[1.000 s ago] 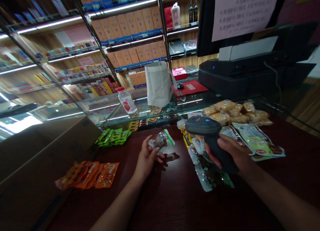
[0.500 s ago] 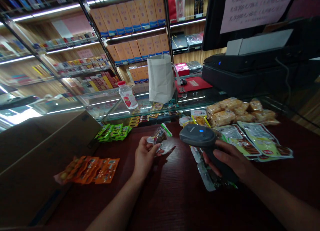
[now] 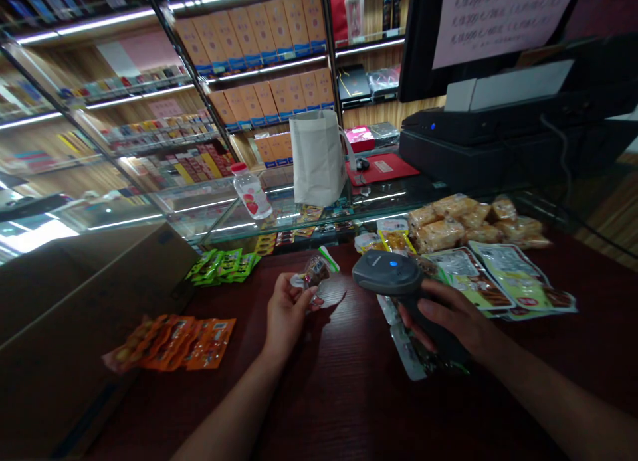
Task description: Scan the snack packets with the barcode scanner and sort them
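Note:
Pinched in my left hand [image 3: 290, 308] is a small clear snack packet [image 3: 317, 270] with brown contents and a green-and-white end, held just above the dark red counter [image 3: 329, 394]. My right hand [image 3: 451, 315] is wrapped round the grip of a grey barcode scanner [image 3: 389, 272], its blue light lit and its head pointing left toward the packet. A gap separates scanner and packet. Under the scanner and my right hand lie dark packets with silvery ends [image 3: 406, 351], partly hidden. Behind the scanner are small yellow snack packets [image 3: 395, 236].
An open cardboard box [image 3: 90, 301] stands at left, beside green packets [image 3: 224, 267] and orange packets [image 3: 194, 341]. At right lie wrapped bread rolls [image 3: 443, 223] and flat snack bags [image 3: 518, 275]. A bottle [image 3: 252, 194] and white bag [image 3: 318, 159] stand on the glass case.
The whole view has shifted slightly. Both hands keep their grips, with the packet and the scanner in nearly the same places.

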`<state>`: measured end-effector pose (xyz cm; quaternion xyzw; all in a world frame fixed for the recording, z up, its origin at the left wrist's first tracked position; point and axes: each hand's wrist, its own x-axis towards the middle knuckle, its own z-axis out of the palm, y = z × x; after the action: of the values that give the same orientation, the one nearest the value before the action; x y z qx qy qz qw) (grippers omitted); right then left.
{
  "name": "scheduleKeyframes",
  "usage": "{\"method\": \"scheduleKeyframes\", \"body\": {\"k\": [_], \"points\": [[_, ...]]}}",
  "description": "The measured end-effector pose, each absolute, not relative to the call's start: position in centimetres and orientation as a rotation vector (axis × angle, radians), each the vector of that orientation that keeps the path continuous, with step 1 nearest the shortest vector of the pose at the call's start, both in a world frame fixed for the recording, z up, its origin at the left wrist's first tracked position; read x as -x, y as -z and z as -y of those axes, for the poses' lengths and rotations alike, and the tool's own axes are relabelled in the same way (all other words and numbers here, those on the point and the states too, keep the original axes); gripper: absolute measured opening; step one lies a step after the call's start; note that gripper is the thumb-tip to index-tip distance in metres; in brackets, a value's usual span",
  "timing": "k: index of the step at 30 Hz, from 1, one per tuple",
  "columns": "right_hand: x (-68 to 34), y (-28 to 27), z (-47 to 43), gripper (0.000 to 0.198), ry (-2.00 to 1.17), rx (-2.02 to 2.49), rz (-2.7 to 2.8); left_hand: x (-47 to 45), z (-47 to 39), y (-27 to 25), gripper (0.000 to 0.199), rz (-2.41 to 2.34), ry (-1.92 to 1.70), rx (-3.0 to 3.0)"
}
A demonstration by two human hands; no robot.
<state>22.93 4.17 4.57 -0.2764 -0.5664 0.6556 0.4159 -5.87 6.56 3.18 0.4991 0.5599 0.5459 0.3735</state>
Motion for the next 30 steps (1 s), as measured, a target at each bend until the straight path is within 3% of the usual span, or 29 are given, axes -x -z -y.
{"method": "scheduleKeyframes", "body": {"k": [10,30], "points": [[-22.9,-4.9,-4.2,0.035,-1.683,0.627,1.360,5.9,-6.8,-3.2,0.034,-1.576,-1.329,-1.392],[-23.0,-6.3,-2.9,0.039,-1.556,0.590,1.425,5.6,-5.8,-3.6,0.035,-1.561,-1.529,-1.493]]}}
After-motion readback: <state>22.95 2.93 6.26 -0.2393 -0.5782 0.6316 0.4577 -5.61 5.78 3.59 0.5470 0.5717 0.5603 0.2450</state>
